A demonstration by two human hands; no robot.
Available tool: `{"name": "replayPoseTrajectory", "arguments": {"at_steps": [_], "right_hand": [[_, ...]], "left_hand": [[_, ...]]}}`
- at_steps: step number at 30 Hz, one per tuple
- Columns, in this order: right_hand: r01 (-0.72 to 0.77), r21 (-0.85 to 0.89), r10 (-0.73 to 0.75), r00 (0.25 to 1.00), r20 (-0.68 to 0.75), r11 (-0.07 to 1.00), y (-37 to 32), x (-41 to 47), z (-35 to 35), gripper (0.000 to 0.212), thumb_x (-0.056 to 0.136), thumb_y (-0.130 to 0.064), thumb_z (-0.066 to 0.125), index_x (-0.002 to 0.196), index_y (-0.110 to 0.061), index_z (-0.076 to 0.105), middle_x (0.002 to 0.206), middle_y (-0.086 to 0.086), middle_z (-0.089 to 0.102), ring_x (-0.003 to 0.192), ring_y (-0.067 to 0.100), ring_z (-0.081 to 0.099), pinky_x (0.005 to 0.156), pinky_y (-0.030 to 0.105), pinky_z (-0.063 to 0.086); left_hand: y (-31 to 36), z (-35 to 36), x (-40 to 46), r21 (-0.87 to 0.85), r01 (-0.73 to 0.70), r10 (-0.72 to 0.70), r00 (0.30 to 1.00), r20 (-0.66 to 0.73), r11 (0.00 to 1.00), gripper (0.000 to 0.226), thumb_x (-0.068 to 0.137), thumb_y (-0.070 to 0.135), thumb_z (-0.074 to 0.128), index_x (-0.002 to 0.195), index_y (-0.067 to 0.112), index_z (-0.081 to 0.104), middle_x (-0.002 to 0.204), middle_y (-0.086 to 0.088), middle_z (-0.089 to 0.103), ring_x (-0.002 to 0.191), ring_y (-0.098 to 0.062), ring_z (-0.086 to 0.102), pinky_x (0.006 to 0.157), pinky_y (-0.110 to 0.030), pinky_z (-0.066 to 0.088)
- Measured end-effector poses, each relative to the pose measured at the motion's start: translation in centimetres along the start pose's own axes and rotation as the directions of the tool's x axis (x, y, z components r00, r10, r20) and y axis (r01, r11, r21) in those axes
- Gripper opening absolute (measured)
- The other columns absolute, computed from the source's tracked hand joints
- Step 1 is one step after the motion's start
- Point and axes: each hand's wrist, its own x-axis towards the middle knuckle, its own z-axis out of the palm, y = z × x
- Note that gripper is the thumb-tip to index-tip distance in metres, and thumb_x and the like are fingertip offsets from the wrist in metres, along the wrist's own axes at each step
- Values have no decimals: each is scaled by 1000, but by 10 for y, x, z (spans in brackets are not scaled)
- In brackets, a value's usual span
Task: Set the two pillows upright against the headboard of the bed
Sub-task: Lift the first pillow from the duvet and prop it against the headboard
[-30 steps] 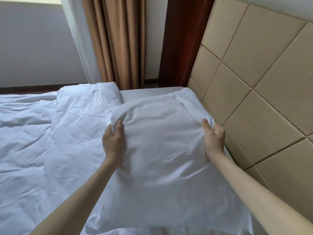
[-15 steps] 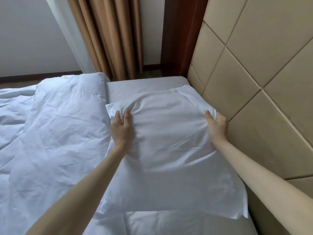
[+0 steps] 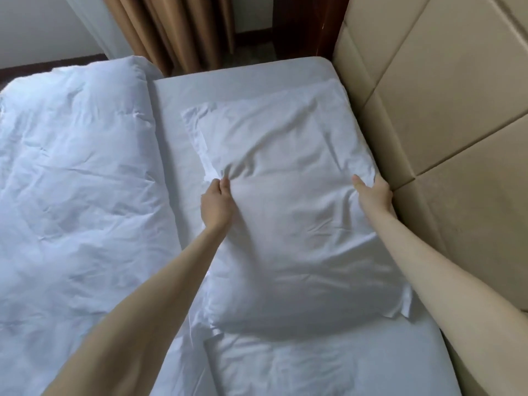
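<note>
A white pillow point(image 3: 291, 178) lies flat on the mattress, its long right side along the beige padded headboard point(image 3: 445, 115). My left hand point(image 3: 215, 205) pinches a fold of the pillowcase at the pillow's left edge. My right hand point(image 3: 371, 195) grips the right edge, wedged between pillow and headboard. Only this one pillow shows as a pillow; I cannot tell where a second one is.
A rumpled white duvet point(image 3: 74, 178) covers the bed's left side. The bare fitted sheet point(image 3: 228, 81) shows beyond the pillow and below it. Brown curtains point(image 3: 177, 27) and a dark wooden frame point(image 3: 303, 24) stand past the bed's far edge.
The pillow has come down from a raised, tilted hold to lie flat on the mattress. Both hands kept their grip on its sides, and the view has tipped downward.
</note>
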Motion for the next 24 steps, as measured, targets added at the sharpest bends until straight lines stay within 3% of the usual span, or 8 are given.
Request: {"name": "replayPoseTrajectory", "arguments": {"at_steps": [4,7,9,10,14,18,21,24], "right_hand": [[-70,-160,74,997,19,985,4,24,1,81,75,-52,72,135,-12,35,144,13,30,131,36,31,102,45,36],[-205,-179,233,960,154,962,7,38,-8,119,64,-59,77,150,-21,5,156,11,12,142,33,19,113,48,26],[-332,-82,342,895,285,940,6,42,-13,130,62,-56,80,151,-19,-7,159,7,17,142,30,24,114,51,26],[-371,-50,364,865,344,927,8,41,-13,129,60,-56,81,152,-16,1,156,8,25,140,30,31,113,51,29],[-310,-16,288,864,414,951,13,28,3,96,70,-49,77,143,-7,31,148,6,41,135,25,38,100,29,29],[-258,63,197,856,479,964,-6,21,-6,45,68,-35,83,104,-22,61,112,1,68,107,19,63,103,40,43],[-216,158,108,853,510,963,-33,17,-17,48,68,-22,84,112,-11,67,104,10,74,87,20,72,76,34,58],[-126,239,0,886,465,963,-71,13,-30,33,70,-13,81,100,-10,71,101,8,74,84,20,72,73,30,58]], "left_hand": [[-9,14,4,50,84,-87,994,64,995,41,100,41,29,81,9,47,75,-2,49,79,-26,47,69,-33,31],[-20,23,-5,82,91,-97,993,72,992,47,101,42,26,96,2,52,95,-15,56,88,-31,52,73,-34,32],[-26,23,-8,112,92,-101,992,81,989,48,101,42,25,99,2,52,104,-22,60,97,-38,55,74,-35,31],[-27,23,-8,129,90,-101,991,87,988,47,101,42,25,99,2,51,105,-23,61,99,-39,54,74,-36,31],[-34,15,1,146,87,-103,989,105,985,43,101,40,25,91,5,48,107,-25,60,100,-39,53,74,-36,31],[-44,7,8,57,88,-94,990,106,994,40,101,34,30,86,2,49,107,-29,59,101,-40,53,78,-39,34],[-35,0,13,-19,91,-90,995,47,996,39,101,33,30,81,4,47,96,-24,59,92,-36,53,74,-38,34],[-18,-5,15,-69,77,-78,997,-18,995,40,101,34,30,82,4,48,80,-8,56,81,-27,47,69,-33,29]]}}
